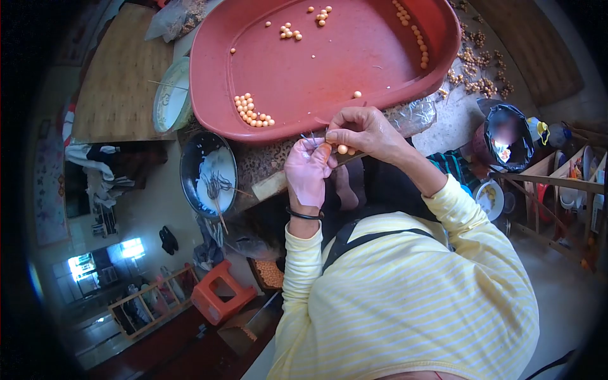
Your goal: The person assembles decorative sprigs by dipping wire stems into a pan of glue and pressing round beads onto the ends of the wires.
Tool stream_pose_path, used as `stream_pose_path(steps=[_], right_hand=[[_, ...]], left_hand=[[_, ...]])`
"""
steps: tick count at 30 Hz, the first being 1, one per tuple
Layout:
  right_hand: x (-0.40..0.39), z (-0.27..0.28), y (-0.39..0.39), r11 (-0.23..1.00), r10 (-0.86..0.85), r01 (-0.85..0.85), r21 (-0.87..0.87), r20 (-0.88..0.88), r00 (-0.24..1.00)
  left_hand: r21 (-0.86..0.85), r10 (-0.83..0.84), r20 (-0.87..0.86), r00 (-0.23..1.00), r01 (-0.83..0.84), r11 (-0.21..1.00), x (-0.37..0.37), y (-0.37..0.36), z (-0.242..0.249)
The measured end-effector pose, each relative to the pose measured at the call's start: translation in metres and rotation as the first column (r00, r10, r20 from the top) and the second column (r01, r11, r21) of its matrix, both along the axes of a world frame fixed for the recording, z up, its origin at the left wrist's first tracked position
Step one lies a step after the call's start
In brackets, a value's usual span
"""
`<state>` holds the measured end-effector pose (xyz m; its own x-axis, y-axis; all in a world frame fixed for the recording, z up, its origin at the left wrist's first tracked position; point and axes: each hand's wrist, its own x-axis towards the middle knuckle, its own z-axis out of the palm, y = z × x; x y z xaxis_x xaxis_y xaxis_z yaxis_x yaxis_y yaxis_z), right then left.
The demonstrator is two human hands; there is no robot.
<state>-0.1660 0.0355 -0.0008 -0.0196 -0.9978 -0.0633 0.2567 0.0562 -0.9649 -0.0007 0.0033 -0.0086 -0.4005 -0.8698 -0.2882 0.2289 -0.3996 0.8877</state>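
Observation:
Close together at the near rim of a red plastic tub (209,76), my two hands meet fingertip to fingertip. My left hand (308,171), pinkish over the palm, is closed, with thin wire-like stems (309,135) poking out above its fingers. My right hand (367,132) is closed in a pinch; what lies between its thumb and forefinger is too small to make out. Just under the right fingers show a few small orange balls (342,149). More orange balls (248,109) lie in the tub, clustered at its near left, with others along the far right wall.
Left of the tub stand a dark bowl (187,171) of white material with a bundle of thin sticks (217,185), and a pale bowl (166,107). Bunches of orange balls (475,66) cover the right side. A lined bin (506,142) and an orange stool (218,294) are nearby.

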Motion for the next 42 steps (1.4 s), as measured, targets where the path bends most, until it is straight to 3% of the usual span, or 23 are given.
stream_pose_path(steps=[16, 20, 26, 31, 35, 42], right_hand=[[0.003, -0.002, 0.005, 0.999, -0.052, 0.050, 0.018, 0.133, 0.990], [0.001, 0.004, 0.006, 0.995, -0.101, 0.099, 0.021, 0.156, 0.983], [0.002, -0.007, 0.002, 0.991, -0.134, 0.134, 0.016, 0.216, 0.967], [0.004, -0.011, 0.003, 0.990, -0.135, 0.139, -0.012, 0.188, 0.973], [0.004, -0.010, 0.002, 0.992, -0.125, 0.108, 0.071, 0.310, 0.942], [0.005, -0.012, 0.004, 0.992, -0.124, 0.109, 0.059, 0.445, 0.887]], left_hand=[[-0.007, -0.002, -0.035, 0.999, 0.002, 1.000, 0.004, 0.001, 0.004], [-0.026, 0.045, 0.158, 0.986, -0.041, 0.999, 0.003, 0.001, 0.016], [-0.054, 0.056, 0.220, 0.974, -0.045, 0.998, 0.006, -0.003, 0.013], [-0.083, -0.027, 0.204, 0.979, 0.044, 0.996, 0.013, -0.006, 0.012], [-0.095, 0.052, 0.259, 0.964, -0.028, 0.995, 0.010, -0.006, 0.015], [-0.130, 0.056, 0.294, 0.954, -0.018, 0.991, 0.007, -0.004, 0.023]])
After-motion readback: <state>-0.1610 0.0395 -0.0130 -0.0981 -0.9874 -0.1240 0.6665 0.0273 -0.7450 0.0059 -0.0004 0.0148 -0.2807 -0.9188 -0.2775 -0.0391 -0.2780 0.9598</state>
